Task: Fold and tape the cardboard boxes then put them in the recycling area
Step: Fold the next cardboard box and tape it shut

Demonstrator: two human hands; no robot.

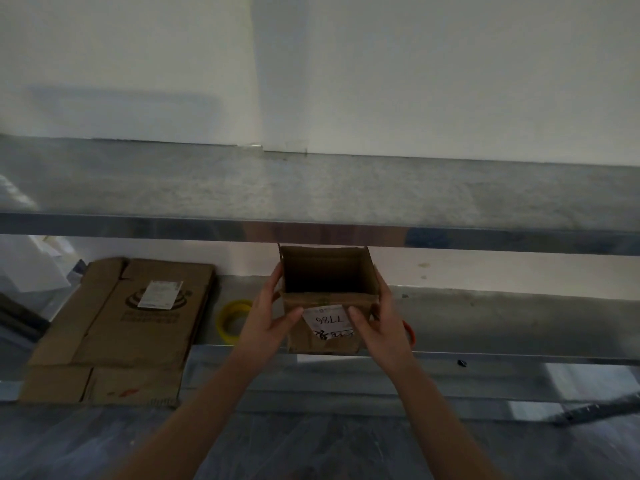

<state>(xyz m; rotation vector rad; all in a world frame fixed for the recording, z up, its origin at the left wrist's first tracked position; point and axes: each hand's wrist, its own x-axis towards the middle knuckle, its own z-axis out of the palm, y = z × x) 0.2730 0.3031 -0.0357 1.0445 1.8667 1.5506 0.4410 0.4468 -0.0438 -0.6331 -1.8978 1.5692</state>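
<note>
A small open-topped cardboard box (325,275) with a white label on its near face is held between both hands, just under the edge of the upper steel shelf. My left hand (268,317) grips its left side, thumb on the near face. My right hand (377,317) grips the right side the same way. A flattened large cardboard box (117,327) with a white label lies on the lower shelf to the left. A yellow tape roll (230,320) lies between the flat box and my left hand. An orange-red object (410,332) shows behind my right wrist, mostly hidden.
The upper steel shelf (311,192) runs across the view against a white wall. The lower steel shelf (502,320) extends to the right. White sheets (31,265) sit at the far left. A small dark item (461,362) lies at the lower shelf's front edge.
</note>
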